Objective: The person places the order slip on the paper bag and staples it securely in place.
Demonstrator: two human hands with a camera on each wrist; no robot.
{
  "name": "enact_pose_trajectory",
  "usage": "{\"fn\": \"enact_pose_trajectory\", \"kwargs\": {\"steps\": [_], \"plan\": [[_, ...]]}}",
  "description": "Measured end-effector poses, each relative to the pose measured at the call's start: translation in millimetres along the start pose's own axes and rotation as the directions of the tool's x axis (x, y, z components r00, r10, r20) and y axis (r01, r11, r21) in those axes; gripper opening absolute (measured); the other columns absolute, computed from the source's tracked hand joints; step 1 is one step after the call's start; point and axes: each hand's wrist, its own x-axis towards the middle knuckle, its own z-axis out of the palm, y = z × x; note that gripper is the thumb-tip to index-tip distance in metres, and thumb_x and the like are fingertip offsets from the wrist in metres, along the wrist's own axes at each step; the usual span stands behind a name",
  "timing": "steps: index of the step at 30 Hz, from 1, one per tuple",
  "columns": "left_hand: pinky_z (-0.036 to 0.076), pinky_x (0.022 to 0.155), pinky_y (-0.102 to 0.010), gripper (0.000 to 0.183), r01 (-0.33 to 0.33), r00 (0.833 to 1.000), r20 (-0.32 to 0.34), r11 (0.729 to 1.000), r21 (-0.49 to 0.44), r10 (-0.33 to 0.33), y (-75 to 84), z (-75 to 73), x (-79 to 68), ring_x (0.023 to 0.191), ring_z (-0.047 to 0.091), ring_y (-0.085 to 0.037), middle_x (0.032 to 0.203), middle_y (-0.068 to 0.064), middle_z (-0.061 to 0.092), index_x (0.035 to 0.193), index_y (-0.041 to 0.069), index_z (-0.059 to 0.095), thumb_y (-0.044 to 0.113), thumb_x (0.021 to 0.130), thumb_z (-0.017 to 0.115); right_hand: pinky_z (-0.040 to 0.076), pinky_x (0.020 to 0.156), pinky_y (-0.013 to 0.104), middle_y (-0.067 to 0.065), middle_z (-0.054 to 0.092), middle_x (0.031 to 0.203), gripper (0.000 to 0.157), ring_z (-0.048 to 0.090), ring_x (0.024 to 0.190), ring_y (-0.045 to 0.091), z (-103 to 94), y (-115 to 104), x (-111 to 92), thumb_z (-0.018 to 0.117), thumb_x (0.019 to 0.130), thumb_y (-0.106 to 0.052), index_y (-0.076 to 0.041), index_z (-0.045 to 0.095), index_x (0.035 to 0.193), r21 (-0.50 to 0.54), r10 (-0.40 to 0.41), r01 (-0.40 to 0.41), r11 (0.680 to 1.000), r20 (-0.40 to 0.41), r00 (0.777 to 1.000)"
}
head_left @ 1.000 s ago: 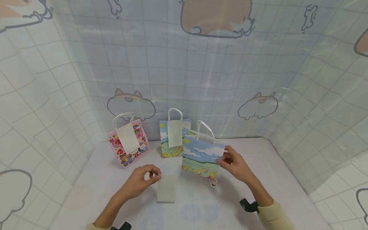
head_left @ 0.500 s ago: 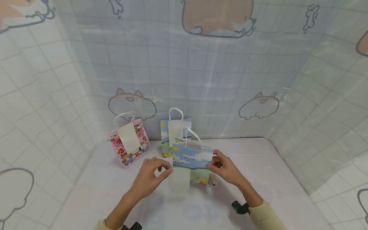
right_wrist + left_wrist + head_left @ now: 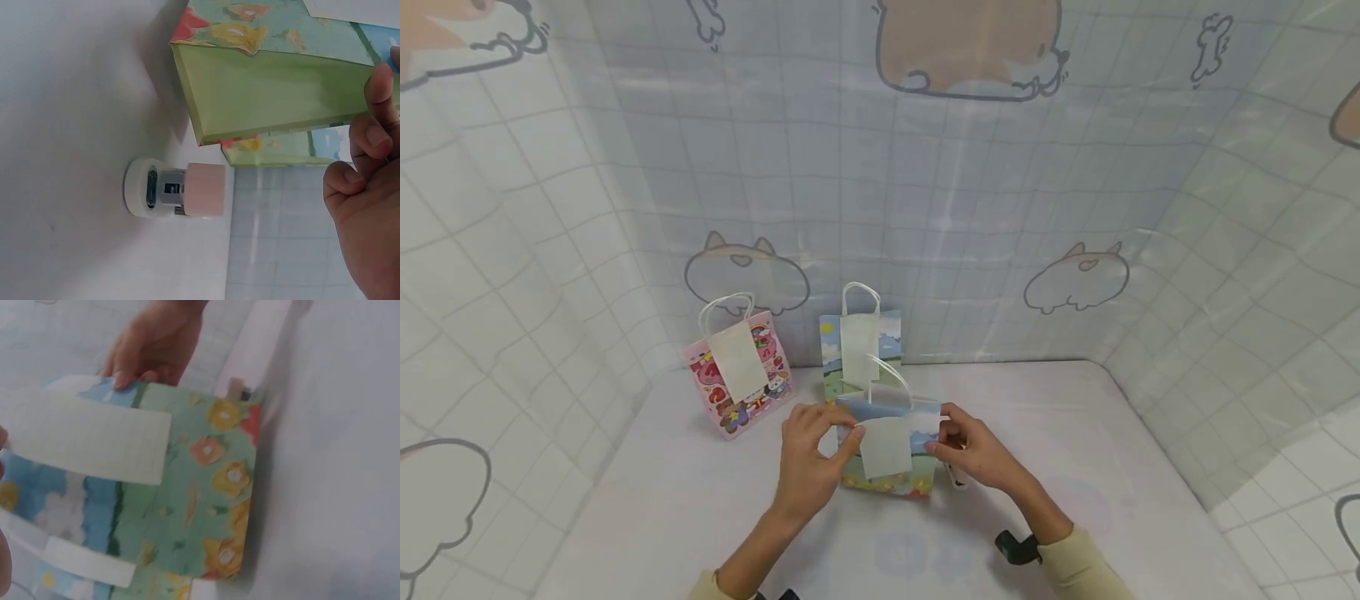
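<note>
Our left hand (image 3: 811, 462) is pinching a white card (image 3: 886, 450) by its upper left corner over the front of the near landscape bag (image 3: 194, 500); our right hand (image 3: 981, 454) is gripping that bag's right edge. Far left, a pink bag (image 3: 769, 354), and just behind, a far landscape bag (image 3: 890, 332), are already bearing cards (image 3: 739, 362); we are judging this third unfastened. A stapler (image 3: 172, 189) is standing just right. The counter (image 3: 1022, 396) is offering room near and right.
</note>
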Motion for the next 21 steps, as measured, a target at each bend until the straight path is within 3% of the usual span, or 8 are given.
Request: {"fn": "enact_pose_trajectory", "kwargs": {"steps": [5,10,13,17,21], "plan": [[0.022,0.096,-0.051,0.010,0.021,0.996,-0.084,0.999,0.044,-0.017,-1.0,9.1,-4.5,0.111,0.040,-0.025,0.126,-0.005,0.056,0.089,0.024,0.073,0.019,0.086,0.081,0.039,0.059,0.025,-0.004,0.056,0.077,0.029,0.044,0.063,0.005,2.1,3.1,0.2,0.067,0.098,-0.019,-0.019,0.051,0.122,-0.014,-0.030,0.031,0.999,0.027,0.999],[0.020,0.106,-0.057,0.010,0.048,0.995,-0.087,0.998,0.045,-0.044,-2.9,9.9,-4.1,0.131,0.039,-0.026,0.142,-0.006,0.050,0.089,0.024,0.073,0.020,0.086,0.081,0.037,0.060,0.025,-0.005,0.050,0.071,0.021,0.041,0.062,0.005,2.9,5.2,0.9,0.068,0.097,-0.020,-0.018,0.048,0.107,-0.022,-0.036,0.037,0.999,0.048,0.998],[0.026,0.105,-0.055,0.011,0.043,0.997,-0.071,0.999,0.023,-0.041,-4.4,10.2,-4.1,0.134,0.044,-0.026,0.143,-0.005,0.054,0.090,0.022,0.072,0.017,0.086,0.081,0.035,0.060,0.026,-0.005,0.045,0.069,0.025,0.040,0.062,0.006,3.1,6.7,1.2,0.068,0.097,-0.019,-0.013,0.044,0.099,-0.023,-0.036,0.038,0.999,0.054,0.998],[0.037,0.096,-0.043,0.012,0.036,0.997,-0.061,0.999,0.012,-0.035,-5.6,11.3,-5.0,0.128,0.051,-0.024,0.135,-0.005,0.058,0.091,0.021,0.072,0.015,0.086,0.081,0.034,0.059,0.026,-0.003,0.045,0.068,0.027,0.039,0.061,0.007,3.1,8.6,0.8,0.068,0.096,-0.016,-0.009,0.042,0.096,-0.029,-0.044,0.046,0.999,0.052,0.998],[0.036,0.090,-0.036,0.013,0.036,0.998,-0.061,0.999,0.010,-0.035,-6.3,12.5,-5.7,0.123,0.051,-0.022,0.127,-0.003,0.057,0.090,0.021,0.073,0.015,0.085,0.082,0.039,0.061,0.026,-0.002,0.051,0.073,0.025,0.045,0.064,0.008,3.4,9.0,0.8,0.070,0.095,-0.021,-0.014,0.046,0.098,-0.049,-0.040,0.042,0.998,0.044,0.998]]}}
